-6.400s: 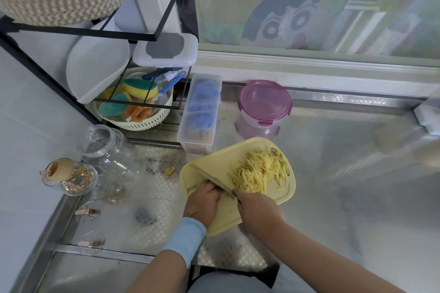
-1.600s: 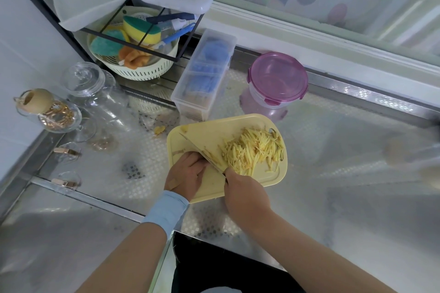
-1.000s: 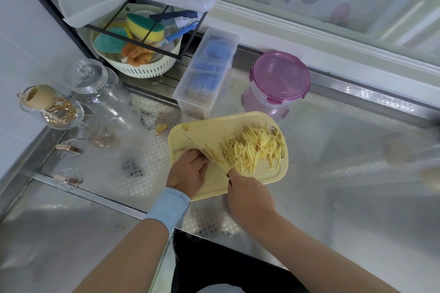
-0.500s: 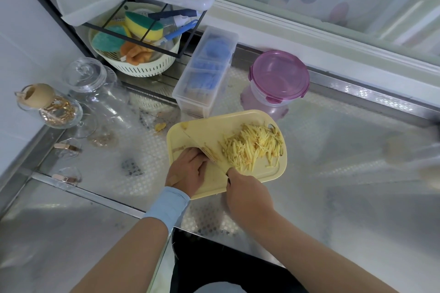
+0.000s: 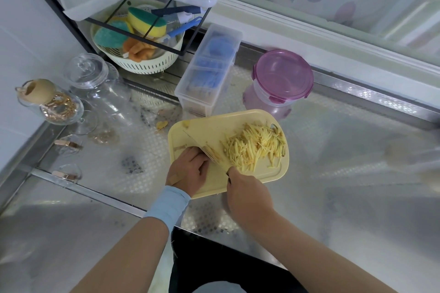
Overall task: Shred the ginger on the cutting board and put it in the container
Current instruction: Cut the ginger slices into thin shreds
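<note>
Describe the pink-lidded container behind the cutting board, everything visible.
The container is round, with a translucent pink lid clipped on by darker purple latches and a clear, pink-tinted plastic body. It stands upright and closed on the metal counter, just beyond the far right corner of the yellow cutting board, beside a clear rectangular box. Contents cannot be made out; nothing sits on top.
</note>
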Demonstrator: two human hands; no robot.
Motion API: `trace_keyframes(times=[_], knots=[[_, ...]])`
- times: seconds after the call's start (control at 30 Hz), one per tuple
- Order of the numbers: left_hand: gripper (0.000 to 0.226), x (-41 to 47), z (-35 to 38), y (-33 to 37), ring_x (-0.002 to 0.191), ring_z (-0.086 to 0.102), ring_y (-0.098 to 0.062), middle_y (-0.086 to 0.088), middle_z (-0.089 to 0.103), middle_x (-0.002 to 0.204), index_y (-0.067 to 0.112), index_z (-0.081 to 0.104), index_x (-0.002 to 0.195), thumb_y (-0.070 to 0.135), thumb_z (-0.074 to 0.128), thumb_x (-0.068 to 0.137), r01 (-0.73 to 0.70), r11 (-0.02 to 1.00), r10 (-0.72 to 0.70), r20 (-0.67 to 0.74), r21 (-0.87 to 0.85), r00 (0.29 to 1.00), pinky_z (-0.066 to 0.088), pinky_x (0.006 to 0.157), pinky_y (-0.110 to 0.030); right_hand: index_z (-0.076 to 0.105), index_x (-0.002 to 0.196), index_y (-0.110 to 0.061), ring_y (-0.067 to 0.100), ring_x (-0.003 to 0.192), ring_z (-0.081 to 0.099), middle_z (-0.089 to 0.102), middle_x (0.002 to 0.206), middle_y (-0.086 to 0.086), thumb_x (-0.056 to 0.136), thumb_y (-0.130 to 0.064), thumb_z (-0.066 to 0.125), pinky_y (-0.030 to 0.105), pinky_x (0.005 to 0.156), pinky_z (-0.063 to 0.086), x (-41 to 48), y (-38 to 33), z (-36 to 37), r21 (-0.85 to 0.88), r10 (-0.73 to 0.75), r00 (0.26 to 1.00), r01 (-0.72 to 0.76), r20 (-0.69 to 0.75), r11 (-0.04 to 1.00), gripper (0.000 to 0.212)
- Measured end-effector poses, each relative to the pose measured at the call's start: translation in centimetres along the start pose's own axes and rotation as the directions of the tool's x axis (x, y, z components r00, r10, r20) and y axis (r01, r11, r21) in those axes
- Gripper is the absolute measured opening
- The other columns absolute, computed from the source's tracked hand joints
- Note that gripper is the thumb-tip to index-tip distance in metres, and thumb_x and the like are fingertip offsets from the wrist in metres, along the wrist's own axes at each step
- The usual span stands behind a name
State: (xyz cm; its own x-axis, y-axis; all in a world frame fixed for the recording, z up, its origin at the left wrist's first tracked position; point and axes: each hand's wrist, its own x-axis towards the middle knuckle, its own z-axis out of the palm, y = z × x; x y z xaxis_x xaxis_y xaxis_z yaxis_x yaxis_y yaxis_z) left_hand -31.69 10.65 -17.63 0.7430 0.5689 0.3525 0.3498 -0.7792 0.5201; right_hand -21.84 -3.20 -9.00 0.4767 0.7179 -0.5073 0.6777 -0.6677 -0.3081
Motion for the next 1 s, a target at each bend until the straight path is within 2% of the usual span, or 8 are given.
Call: trace_keyframes(times=[0.17,0.27,0.33,0.43,0.57,0.7,0.83,1.0], knots=[[0.025,0.0,0.0,0.0,0.086,0.055,-0.020,-0.008,0.068,0.087,0.006,0.072,0.081,0.014,0.050,0.087,0.007,1.000,-0.007,0.013,0.001,1.000,0.040,0.069,-0.021,0.036,0.095,-0.017,0.020,0.055,0.042,0.045,0.067,0.002,0.096,-0.004,0.041,0.033,0.051,0.033,1.4,-1.0,0.1,-0.010,0.008,1.000,-0.008,-0.015,1.000,0.013],[0.024,0.1,-0.1,0.2,0.088,0.054,-0.018,-0.007,0.068,0.088,0.006,0.072,0.080,0.014,0.050,0.087,0.003,1.000,-0.003,-0.006,0.010,1.000,0.038,0.071,-0.019,0.037,0.095,-0.016,0.022,0.058,0.043,0.045,0.068,0.002,0.097,-0.006,0.039,0.033,0.051,0.032,1.6,-1.0,-0.1,0.009,-0.012,1.000,0.013,-0.025,1.000,0.011],[0.025,0.1,0.0,0.2,0.088,0.053,-0.019,-0.009,0.068,0.087,0.005,0.072,0.079,0.013,0.050,0.087,-0.014,1.000,0.014,-0.022,0.016,1.000,0.038,0.072,-0.019,0.041,0.098,-0.014,0.020,0.057,0.042,0.048,0.072,0.003,0.097,-0.006,0.038,0.032,0.048,0.030,1.1,-0.5,-0.2,0.014,-0.006,1.000,0.007,-0.016,1.000,0.008],[0.025,0.0,0.0,0.1,0.088,0.054,-0.019,-0.009,0.068,0.089,0.005,0.072,0.080,0.014,0.050,0.087,-0.015,1.000,0.016,-0.024,0.020,1.000,0.039,0.072,-0.020,0.044,0.108,-0.011,0.020,0.057,0.041,0.049,0.077,0.003,0.095,-0.005,0.040,0.033,0.051,0.033,0.3,0.2,0.2,-0.031,-0.002,1.000,0.002,0.007,1.000,0.014],[0.024,0.0,0.1,0.1,0.088,0.054,-0.018,-0.007,0.068,0.089,0.006,0.072,0.080,0.015,0.051,0.087,-0.004,1.000,0.004,-0.017,0.004,1.000,0.038,0.071,-0.019,0.036,0.096,-0.016,0.025,0.060,0.047,0.048,0.070,0.005,0.095,-0.004,0.038,0.033,0.051,0.033,0.8,-0.2,0.3,0.019,0.018,1.000,-0.018,-0.004,1.000,0.012],[0.026,0.0,0.3,-0.3,0.086,0.055,-0.024,-0.010,0.066,0.089,0.005,0.071,0.083,0.015,0.049,0.090,-0.018,1.000,0.018,0.021,0.002,1.000,0.045,0.072,-0.031,0.036,0.095,-0.017,0.019,0.055,0.039,0.043,0.067,0.002,0.097,-0.005,0.040,0.031,0.046,0.026,1.4,-0.7,0.1,0.009,0.012,0.999,-0.012,-0.032,1.000,0.013],[0.025,0.0,0.3,0.4,0.081,0.053,-0.025,-0.010,0.064,0.084,0.004,0.070,0.079,0.014,0.049,0.089,0.026,1.000,-0.025,-0.020,0.015,0.999,0.044,0.070,-0.033,0.037,0.094,-0.016,0.022,0.057,0.042,0.045,0.067,0.003,0.096,-0.004,0.038,0.032,0.045,0.026,1.3,-0.8,0.0,0.016,-0.005,0.999,0.005,-0.040,1.000,0.012],[0.025,-0.2,0.5,0.9,0.084,0.053,-0.024,-0.012,0.066,0.085,0.003,0.070,0.079,0.012,0.048,0.087,0.055,0.998,-0.054,-0.070,0.012,0.996,0.044,0.075,-0.032,0.038,0.097,-0.016,0.030,0.064,0.051,0.048,0.069,0.005,0.097,-0.007,0.038,0.033,0.048,0.031,0.3,0.0,0.2,0.040,-0.019,0.999,0.021,-0.042,0.999,0.009]])
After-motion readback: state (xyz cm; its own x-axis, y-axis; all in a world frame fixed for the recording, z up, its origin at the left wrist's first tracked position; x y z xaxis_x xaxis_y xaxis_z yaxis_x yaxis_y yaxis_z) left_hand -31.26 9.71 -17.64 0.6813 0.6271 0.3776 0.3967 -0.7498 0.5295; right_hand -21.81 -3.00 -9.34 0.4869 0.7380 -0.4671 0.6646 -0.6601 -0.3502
